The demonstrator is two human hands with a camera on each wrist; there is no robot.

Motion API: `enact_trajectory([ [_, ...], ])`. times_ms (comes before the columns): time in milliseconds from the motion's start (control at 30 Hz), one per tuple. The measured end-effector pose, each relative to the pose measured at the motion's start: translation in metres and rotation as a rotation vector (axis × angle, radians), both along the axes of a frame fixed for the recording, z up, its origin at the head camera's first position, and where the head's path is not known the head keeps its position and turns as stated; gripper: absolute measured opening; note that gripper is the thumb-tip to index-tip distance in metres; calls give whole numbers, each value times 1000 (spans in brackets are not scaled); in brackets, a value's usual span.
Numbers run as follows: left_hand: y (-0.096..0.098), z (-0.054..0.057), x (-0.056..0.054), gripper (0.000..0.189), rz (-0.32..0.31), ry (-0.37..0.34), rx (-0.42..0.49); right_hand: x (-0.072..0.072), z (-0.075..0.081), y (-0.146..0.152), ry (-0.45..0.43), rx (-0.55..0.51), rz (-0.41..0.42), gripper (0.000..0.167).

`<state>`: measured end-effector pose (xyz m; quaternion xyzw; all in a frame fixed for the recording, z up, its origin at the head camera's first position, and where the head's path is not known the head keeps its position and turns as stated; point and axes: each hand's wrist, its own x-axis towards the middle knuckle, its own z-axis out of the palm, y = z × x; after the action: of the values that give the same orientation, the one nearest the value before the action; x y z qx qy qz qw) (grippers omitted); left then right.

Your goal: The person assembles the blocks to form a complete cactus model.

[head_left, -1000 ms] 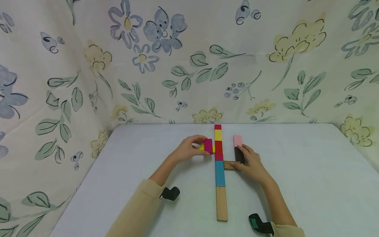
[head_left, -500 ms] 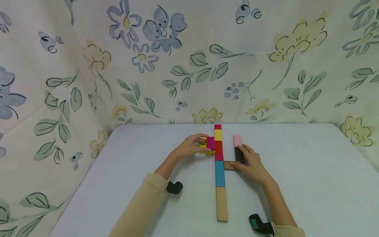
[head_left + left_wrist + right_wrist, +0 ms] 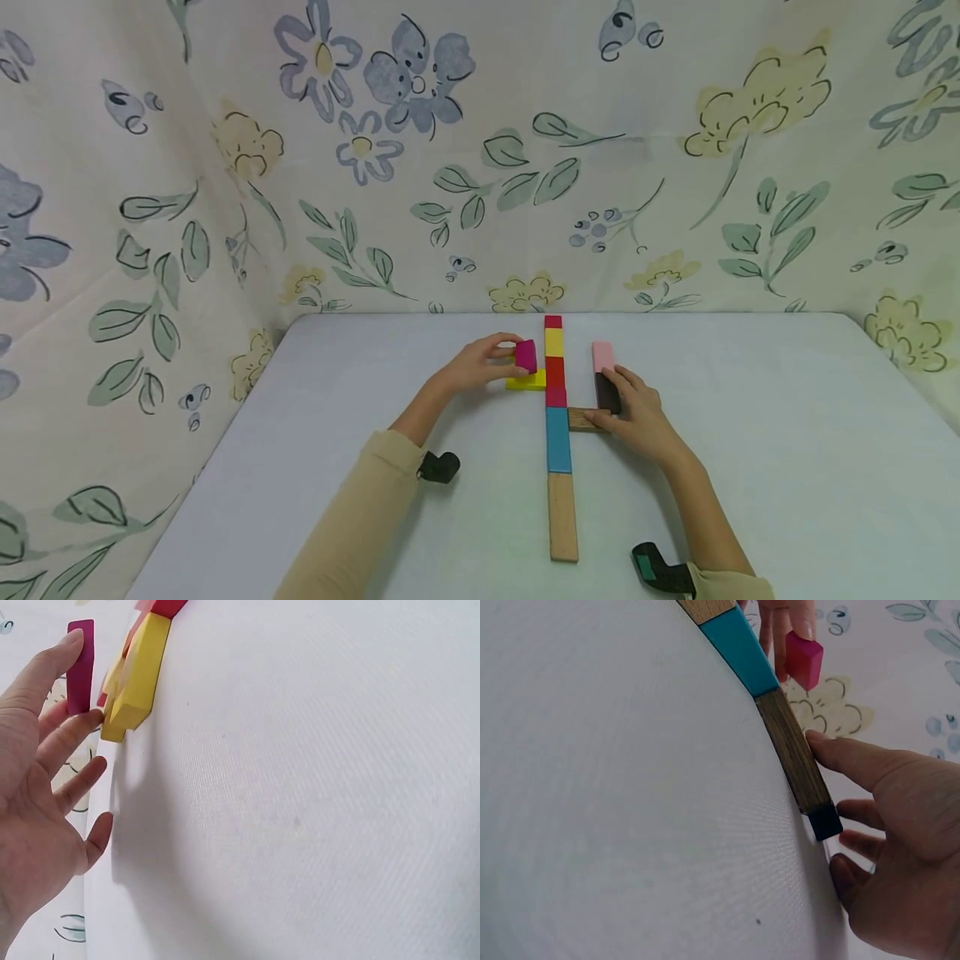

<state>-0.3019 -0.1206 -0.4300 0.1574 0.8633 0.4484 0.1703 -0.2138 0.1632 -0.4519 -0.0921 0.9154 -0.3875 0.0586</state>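
Observation:
My left hand point(image 3: 480, 364) pinches a magenta block point(image 3: 526, 357) between thumb and fingers. The block stands upright just over yellow blocks point(image 3: 141, 675), which adjoin the left side of a long row of blocks. My right hand point(image 3: 636, 417) rests at the row's right side. Its thumb touches a brown wooden block point(image 3: 793, 750), and its fingers lie at a black block point(image 3: 608, 393). A pink block point(image 3: 602, 357) continues beyond the black one. The row runs through red, yellow point(image 3: 553, 342), red, blue point(image 3: 558, 440) and pale wood point(image 3: 562, 517).
All the blocks lie on a white table point(image 3: 337, 400). Behind it hangs a floral cloth point(image 3: 465, 167), which also covers the left side. Black wrist cameras point(image 3: 439, 467) stick out from both sleeves.
The magenta block, held by the left hand, moved right against the row, then back left and slightly farther away, uncovering more of the yellow blocks. The right hand stays put.

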Motion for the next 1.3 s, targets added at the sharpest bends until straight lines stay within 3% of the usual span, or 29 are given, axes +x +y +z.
enact_trajectory([
  [233, 8, 1, -1, 57, -71, -17, -10, 1, -1, 1, 2, -12, 5, 81],
  [567, 13, 5, 3, 61, -123, -18, -52, 0, -2, 1, 19, -14, 11, 80],
  [800, 9, 1, 0, 60, -61, 39, -100, 0, -2, 1, 14, -11, 4, 80],
  [1067, -7, 1, -3, 64, 119, 26, -66, 0, -3, 0, 10, -13, 0, 80],
  [1300, -17, 0, -9, 66, 155, 50, -122, -1, -2, 1, 11, -3, 4, 81],
])
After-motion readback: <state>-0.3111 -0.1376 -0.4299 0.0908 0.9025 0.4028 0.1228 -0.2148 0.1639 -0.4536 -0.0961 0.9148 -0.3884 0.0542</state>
